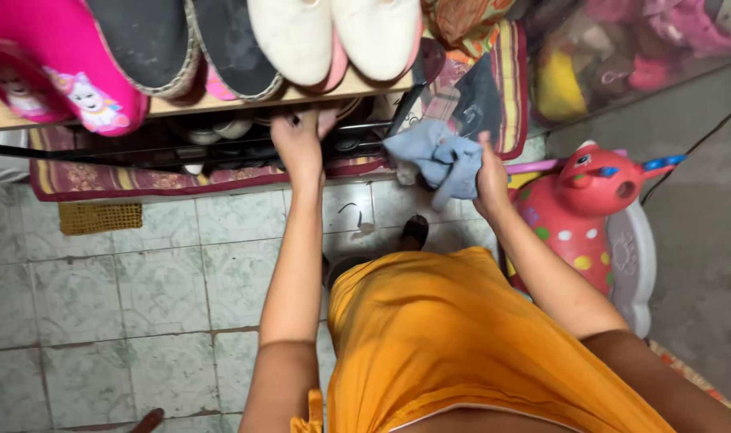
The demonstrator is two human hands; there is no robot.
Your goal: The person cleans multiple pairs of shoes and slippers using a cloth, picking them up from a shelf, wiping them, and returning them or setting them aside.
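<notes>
One hand (490, 178) grips blue cloth (437, 160)

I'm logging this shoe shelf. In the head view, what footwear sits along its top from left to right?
Pink slipper with a cartoon print → dark grey slip-on shoe → second dark grey slip-on shoe → white shoe → second white shoe.

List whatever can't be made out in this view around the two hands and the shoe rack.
- Left hand, head view: fingertips go under the wooden top shelf; what they touch is hidden in shadow.
- Lower rack level: dark, its contents unclear.
- Right hand: fingers wrapped in the bunched blue cloth.
- Shoes on top: cut off by the upper edge.
- Feet: hidden behind the orange garment.
</notes>
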